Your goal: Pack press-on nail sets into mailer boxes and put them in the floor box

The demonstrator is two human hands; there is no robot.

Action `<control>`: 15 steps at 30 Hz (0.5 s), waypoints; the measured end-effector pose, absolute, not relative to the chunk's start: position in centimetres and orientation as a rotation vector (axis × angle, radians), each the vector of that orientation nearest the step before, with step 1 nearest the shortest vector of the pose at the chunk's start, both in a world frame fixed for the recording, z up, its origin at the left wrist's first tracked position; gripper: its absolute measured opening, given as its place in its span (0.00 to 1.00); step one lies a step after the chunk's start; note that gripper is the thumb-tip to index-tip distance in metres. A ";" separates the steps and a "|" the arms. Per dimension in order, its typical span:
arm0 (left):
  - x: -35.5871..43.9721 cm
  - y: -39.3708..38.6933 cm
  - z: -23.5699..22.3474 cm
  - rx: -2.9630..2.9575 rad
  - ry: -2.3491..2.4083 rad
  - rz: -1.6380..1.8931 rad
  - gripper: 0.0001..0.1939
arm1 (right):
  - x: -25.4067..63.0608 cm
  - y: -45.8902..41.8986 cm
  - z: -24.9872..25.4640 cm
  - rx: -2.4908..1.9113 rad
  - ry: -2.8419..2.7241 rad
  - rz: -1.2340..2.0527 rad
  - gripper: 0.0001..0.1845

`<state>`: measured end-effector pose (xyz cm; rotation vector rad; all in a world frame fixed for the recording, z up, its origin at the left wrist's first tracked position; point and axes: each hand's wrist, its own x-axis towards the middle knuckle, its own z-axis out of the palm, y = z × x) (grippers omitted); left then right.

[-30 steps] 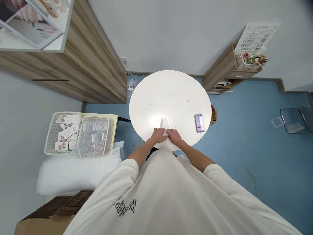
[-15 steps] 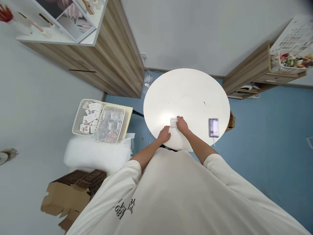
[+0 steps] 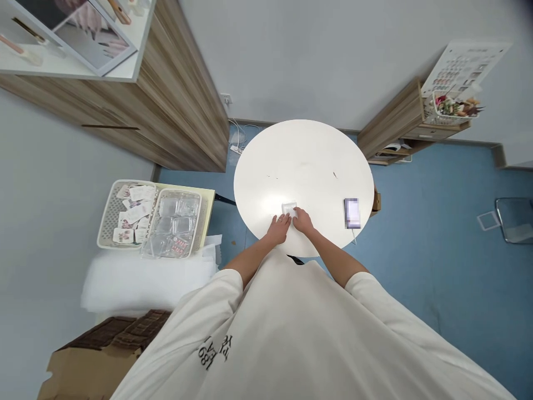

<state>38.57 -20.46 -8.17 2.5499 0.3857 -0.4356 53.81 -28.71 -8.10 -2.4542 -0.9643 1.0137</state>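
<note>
A small white folded packet (image 3: 288, 209) lies on the round white table (image 3: 303, 161) near its front edge. My left hand (image 3: 278, 229) rests on the table just below the packet, fingers stretched toward it and touching its near edge. My right hand (image 3: 302, 220) lies beside the packet on its right, fingertips pressed on its corner. Neither hand lifts the packet.
A phone (image 3: 352, 213) lies on the table's right side. To the left stand a white basket of cards (image 3: 125, 214) and a clear tray (image 3: 175, 223) on a yellow board. White foam sheets (image 3: 141, 280) and a cardboard box (image 3: 87, 361) sit lower left. Wooden cabinets flank the table.
The packet went from upright and loose to folded flat. My right hand reached forward onto it, then drew back a little. My left hand came up beside the packet.
</note>
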 end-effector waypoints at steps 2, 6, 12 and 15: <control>38.6 -20.3 -8.1 2.590 0.371 -0.460 0.43 | 53.5 -28.4 -8.4 -2.444 -0.852 1.030 0.28; 38.1 -19.0 -7.8 2.622 0.430 -0.460 0.39 | 52.5 -27.3 -9.0 -2.358 -0.754 1.044 0.29; 34.6 -13.8 -8.1 2.605 0.570 -0.413 0.40 | 49.5 -22.3 -10.0 -2.204 -0.835 1.092 0.36; 32.2 -10.4 -8.5 2.594 0.642 -0.433 0.40 | 47.9 -18.6 -10.8 -2.130 -0.985 1.095 0.39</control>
